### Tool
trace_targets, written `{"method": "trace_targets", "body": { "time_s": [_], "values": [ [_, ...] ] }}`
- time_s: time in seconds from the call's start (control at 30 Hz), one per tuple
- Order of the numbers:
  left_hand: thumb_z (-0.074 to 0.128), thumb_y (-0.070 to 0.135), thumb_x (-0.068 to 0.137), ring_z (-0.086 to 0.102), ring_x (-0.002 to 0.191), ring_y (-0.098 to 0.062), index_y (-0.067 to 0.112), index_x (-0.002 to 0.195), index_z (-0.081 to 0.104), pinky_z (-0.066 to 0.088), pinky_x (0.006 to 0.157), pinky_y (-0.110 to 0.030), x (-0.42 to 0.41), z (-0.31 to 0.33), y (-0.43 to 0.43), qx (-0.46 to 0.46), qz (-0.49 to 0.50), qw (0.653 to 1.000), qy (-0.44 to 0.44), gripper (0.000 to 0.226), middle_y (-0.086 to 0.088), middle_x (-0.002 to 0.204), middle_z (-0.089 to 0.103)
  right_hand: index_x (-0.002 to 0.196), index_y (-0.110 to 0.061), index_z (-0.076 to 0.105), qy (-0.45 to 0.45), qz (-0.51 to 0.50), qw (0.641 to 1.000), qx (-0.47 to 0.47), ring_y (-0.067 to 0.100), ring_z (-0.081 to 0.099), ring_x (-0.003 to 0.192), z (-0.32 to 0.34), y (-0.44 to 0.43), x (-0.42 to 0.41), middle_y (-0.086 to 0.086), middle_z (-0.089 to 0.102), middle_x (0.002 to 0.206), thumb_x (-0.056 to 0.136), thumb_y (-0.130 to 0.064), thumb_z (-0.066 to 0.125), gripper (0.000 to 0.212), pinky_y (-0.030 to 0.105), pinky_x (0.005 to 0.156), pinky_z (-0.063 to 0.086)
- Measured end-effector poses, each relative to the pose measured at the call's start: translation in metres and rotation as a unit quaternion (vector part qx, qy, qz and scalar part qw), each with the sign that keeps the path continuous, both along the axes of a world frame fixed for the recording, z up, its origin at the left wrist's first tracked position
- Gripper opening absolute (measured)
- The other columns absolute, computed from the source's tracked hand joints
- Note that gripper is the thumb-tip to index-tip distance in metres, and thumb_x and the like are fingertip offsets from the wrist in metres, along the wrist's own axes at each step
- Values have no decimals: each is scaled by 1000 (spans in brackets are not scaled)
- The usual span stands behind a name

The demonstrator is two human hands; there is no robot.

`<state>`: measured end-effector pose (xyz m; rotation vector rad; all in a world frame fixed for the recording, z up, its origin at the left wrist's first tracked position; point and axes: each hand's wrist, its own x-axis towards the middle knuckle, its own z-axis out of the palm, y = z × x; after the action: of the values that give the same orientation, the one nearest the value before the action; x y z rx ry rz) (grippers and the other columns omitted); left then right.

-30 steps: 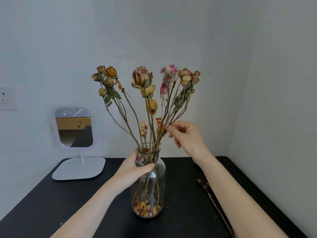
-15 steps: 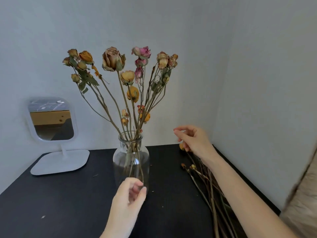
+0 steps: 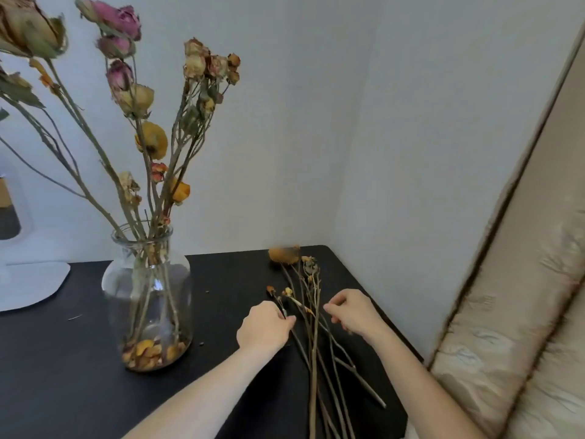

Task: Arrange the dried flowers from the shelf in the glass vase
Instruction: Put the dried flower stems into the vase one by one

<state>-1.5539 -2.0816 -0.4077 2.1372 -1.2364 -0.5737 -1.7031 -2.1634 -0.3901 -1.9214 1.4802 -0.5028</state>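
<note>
A clear glass vase (image 3: 147, 296) stands on the black table (image 3: 63, 359), holding several dried roses (image 3: 148, 141) with fallen petals at its bottom. To its right, several loose dried flower stems (image 3: 313, 343) lie on the table, an orange dried head (image 3: 283, 255) at their far end. My left hand (image 3: 266, 327) pinches a thin stem at the left side of this bunch. My right hand (image 3: 351, 312) hovers at the bunch's right side with curled fingers; whether it holds a stem is hidden.
A white mirror's base (image 3: 28, 286) sits behind the vase at the left. A grey wall (image 3: 411, 153) closes the table's right side. A beige padded panel (image 3: 522, 312) stands at the far right. Small flower crumbs lie on the table.
My left hand has let go of the vase and moved right to the loose stems. My right hand has dropped from the bouquet to the stems. The view has swung right and down.
</note>
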Motion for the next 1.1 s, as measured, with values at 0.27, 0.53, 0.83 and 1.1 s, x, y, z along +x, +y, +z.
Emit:
{"method": "trace_targets", "body": {
  "time_s": [0.27, 0.53, 0.83, 1.1],
  "values": [
    [63, 38, 81, 63, 77, -20, 21, 69, 47, 50, 67, -29, -9, -13, -25, 66, 27, 997, -41, 26, 2, 75, 57, 75, -24, 56, 72, 64, 995, -17, 6, 58, 66, -8, 5, 24, -7, 59, 66, 86, -33, 63, 16, 22, 63, 43],
    [63, 36, 81, 56, 63, -16, 20, 62, 41, 42, 55, -25, -10, -11, -27, 53, 51, 997, -35, 33, 3, 65, 51, 85, -16, 63, 122, 43, 991, -39, 15, 61, 79, -10, 8, 36, 0, 65, 87, 82, -30, 65, 14, 29, 68, 50],
    [57, 32, 89, 56, 63, -9, 15, 77, 66, 42, 60, -25, 13, 14, -22, -105, 41, 993, 40, 23, 6, 65, 58, 86, -12, 70, 94, 11, 995, -5, 17, 66, 78, -8, -1, 34, 3, 69, 81, 83, -30, 64, 19, 35, 78, 55],
    [55, 31, 91, 51, 64, -6, 16, 94, 62, 37, 60, -14, 29, 42, -7, -263, 45, 959, 93, 17, 7, 68, 54, 75, -21, 65, -68, 17, 997, -41, 5, 60, 64, 13, 0, 33, -4, 63, 64, 86, -20, 60, 12, 17, 62, 40]
  ]
}}
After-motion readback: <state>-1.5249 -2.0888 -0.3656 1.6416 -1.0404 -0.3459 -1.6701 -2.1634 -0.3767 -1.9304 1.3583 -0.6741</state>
